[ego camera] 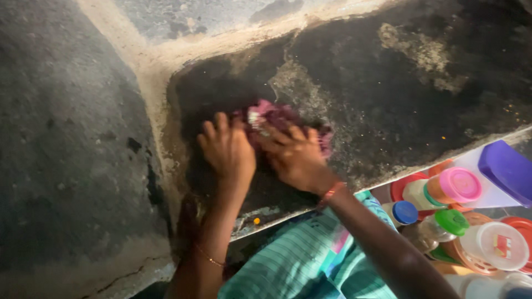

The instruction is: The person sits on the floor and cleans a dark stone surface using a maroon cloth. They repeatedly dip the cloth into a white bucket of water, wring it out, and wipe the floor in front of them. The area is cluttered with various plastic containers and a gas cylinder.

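Note:
A crumpled maroon cloth [275,117] lies on a dark, stained stone slab [399,94] near its left corner. My left hand [228,147] presses flat on the slab at the cloth's left edge, fingers spread and touching it. My right hand [295,155] lies over the cloth's lower part, fingers bent down onto it. Both wrists wear thin bangles. The part of the cloth under my right hand is hidden.
Rough grey walls [66,138] meet the slab at left and behind. Below the slab's front edge at right stand several lidded containers: a pink-capped jar [459,185], a blue-capped one [404,212], a green-capped bottle [450,221], a purple lid [507,169]. My green striped garment [299,260] is below.

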